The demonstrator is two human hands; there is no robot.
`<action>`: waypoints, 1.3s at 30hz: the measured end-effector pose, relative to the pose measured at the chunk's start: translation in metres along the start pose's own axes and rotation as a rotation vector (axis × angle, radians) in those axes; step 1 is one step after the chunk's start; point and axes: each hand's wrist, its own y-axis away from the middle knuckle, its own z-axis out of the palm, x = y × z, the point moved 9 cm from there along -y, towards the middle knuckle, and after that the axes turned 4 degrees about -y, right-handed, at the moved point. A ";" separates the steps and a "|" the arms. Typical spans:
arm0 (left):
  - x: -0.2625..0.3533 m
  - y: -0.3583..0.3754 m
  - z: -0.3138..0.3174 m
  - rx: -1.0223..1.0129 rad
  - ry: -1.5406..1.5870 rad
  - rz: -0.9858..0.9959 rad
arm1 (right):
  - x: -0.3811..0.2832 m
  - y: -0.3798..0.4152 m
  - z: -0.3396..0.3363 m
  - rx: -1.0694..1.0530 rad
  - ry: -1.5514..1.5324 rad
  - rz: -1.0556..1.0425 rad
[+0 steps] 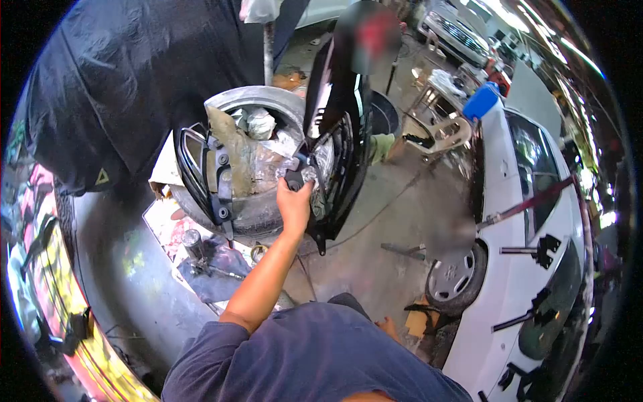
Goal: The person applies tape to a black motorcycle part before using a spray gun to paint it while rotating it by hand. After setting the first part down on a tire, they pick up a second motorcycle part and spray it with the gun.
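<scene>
My left hand (295,206) reaches forward with its fingers closed around a small dark section of a black plastic car part (348,161). This glossy part stands upright, leaning over the right side of an old tyre (258,94). Crumpled clear plastic (261,124) and a stained brown sheet (231,144) lie in the tyre's opening. On the left side of the tyre rests a second black trim piece (221,181) with round mounts. My right hand (386,327) hangs low beside my body, mostly hidden, its fingers unclear.
A spray gun with a metal cup (193,242) lies on a paint-stained board at lower left. To the right stands a white car (509,221) with its wheel (457,278) near me. A plastic chair (447,134) and blue container (482,100) are behind. Black sheeting (140,80) covers something at left.
</scene>
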 end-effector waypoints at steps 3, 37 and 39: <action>-0.027 -0.034 0.005 0.114 -0.007 -0.025 | -0.011 -0.038 -0.022 -0.075 -0.020 0.000; -0.082 -0.097 0.051 0.557 -0.928 0.072 | -0.109 -0.366 -0.119 -0.298 0.086 -0.309; -0.074 -0.095 0.062 0.473 -0.838 0.063 | -0.115 -0.362 -0.122 -0.348 0.090 -0.322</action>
